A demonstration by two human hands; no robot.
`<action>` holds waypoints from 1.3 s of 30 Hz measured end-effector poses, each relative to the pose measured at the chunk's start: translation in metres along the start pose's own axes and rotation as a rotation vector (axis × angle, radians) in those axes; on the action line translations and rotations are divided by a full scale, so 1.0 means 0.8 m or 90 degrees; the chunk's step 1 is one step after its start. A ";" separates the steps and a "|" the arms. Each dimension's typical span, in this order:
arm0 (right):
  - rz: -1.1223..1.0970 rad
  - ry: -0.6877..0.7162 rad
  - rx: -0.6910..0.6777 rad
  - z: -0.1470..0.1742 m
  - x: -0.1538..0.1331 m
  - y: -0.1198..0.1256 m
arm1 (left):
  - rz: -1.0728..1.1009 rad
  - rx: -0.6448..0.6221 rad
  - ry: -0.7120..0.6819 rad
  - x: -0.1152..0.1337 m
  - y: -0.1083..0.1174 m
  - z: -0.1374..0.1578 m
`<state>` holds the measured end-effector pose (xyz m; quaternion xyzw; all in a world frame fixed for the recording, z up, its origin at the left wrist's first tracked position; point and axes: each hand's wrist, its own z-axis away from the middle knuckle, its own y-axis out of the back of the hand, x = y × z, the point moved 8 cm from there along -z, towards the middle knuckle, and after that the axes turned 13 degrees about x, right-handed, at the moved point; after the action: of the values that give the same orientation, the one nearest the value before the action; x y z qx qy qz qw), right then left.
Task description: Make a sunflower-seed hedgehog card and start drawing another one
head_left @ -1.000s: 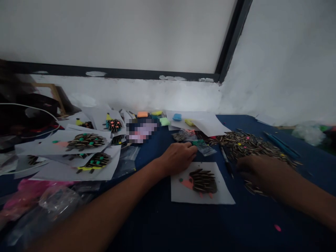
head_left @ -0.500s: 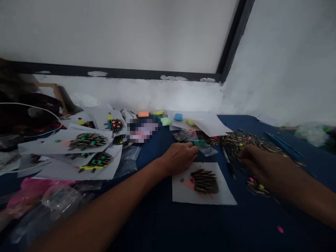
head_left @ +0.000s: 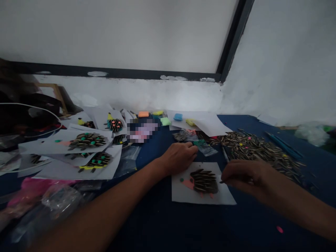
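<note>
Well in from the bench's far edge, the hedgehog has seeded spines but a seemingly bare rump; right hand pinches an apparent seed, left hand's grip unclear.

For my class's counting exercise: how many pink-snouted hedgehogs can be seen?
2: the near hedgehog, on the white sheet by the left hand, and the green-dotted hedgehog among the papers at left. Overlapping papers may hide more.
</note>
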<state>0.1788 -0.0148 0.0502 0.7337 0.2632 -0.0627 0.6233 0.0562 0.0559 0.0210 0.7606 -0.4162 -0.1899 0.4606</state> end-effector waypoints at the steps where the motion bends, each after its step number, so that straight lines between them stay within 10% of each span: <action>1: -0.012 0.010 -0.024 0.001 -0.004 -0.005 | 0.000 0.003 -0.001 0.000 0.000 0.000; 39: 0.037 0.098 -0.001 0.002 -0.035 -0.025 | -0.006 0.016 -0.012 0.001 0.000 0.000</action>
<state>0.1460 -0.0230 0.0444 0.7434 0.2890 0.0125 0.6030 0.0562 0.0550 0.0213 0.7668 -0.4190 -0.1937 0.4461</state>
